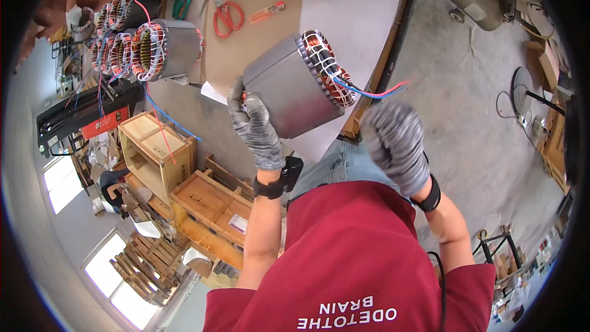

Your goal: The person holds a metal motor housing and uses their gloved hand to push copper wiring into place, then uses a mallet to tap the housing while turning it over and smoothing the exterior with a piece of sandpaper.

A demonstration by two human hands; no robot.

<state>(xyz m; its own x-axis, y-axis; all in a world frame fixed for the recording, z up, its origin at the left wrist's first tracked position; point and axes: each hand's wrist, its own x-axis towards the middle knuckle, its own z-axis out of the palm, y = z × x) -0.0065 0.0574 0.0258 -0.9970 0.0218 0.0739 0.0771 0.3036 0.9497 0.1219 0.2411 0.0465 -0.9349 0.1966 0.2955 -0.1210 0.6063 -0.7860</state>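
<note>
1. Left hand [255, 126], in a grey knit glove, is curled around the lower rim of a motor stator [295, 86], fingers pressed against its grey metal shell; it holds the stator tilted above the edge of the workbench [356, 18].
2. The stator's upper end shows copper windings [326, 64] laced with white cord; red and blue lead wires [381, 92] trail out to the right.
3. Right hand [396, 144], also gloved, hangs just right of and below the stator, apart from it; it is blurred, so whether its fingers are spread or closed cannot be told.
4. More wound stators [157, 49] lie on the bench at the left; red-handled scissors [227, 15] lie beyond them.
5. Wooden crates [209, 200] stand below the bench.
</note>
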